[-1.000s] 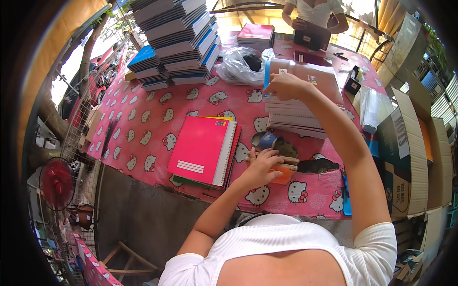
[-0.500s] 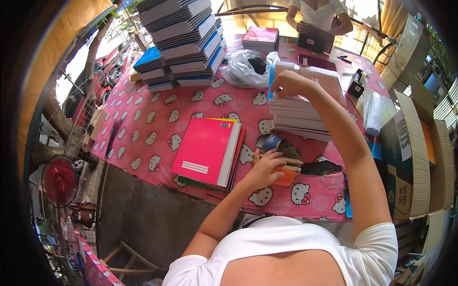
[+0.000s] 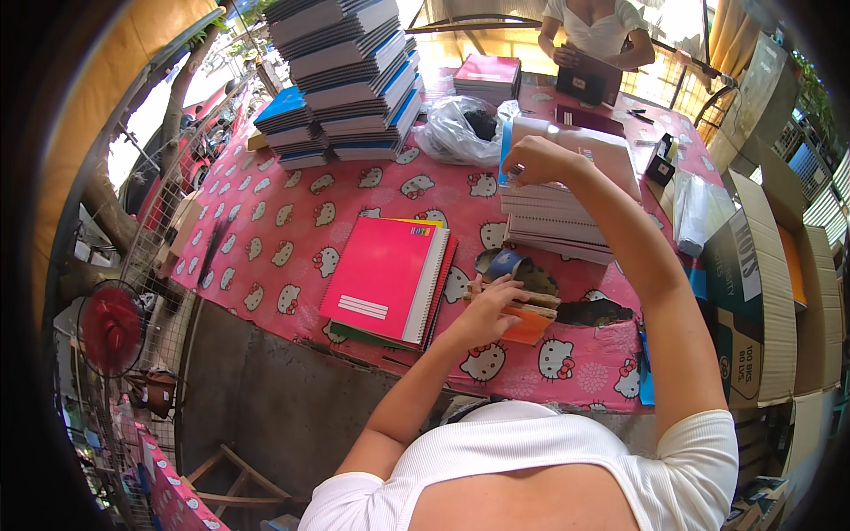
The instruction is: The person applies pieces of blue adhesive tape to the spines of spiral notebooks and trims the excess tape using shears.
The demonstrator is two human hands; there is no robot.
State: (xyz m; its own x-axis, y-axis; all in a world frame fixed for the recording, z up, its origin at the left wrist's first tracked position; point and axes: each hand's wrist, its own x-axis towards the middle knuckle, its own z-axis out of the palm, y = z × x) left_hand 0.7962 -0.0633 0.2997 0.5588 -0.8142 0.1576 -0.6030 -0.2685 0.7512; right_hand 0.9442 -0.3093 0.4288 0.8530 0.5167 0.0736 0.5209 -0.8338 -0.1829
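My left hand [image 3: 490, 314] rests with its fingers spread over a worn wooden piece [image 3: 536, 302] with an orange part [image 3: 529, 327] below it. Just beyond lies a dark, blue-patterned item [image 3: 507, 264] that I cannot identify. My right hand [image 3: 542, 161] reaches across to a stack of spiral notebooks [image 3: 558, 226]. Its fingers are curled together at the left edge of the top notebook, and what they pinch is too small to make out. Left of my left hand is a pile of spiral notebooks topped by a pink-red one [image 3: 379, 279].
Tall stacks of blue-edged notebooks [image 3: 354, 80] stand at the far left. A clear plastic bag [image 3: 456, 133] and a pink-topped stack [image 3: 489, 71] are behind. Opposite, a person holds a dark notebook [image 3: 589, 80]. Open cardboard boxes [image 3: 770, 292] stand at the right.
Both hands stay almost where they were, with the right hand's fingers slightly shifted at the notebook edge. The whole view has moved a little.
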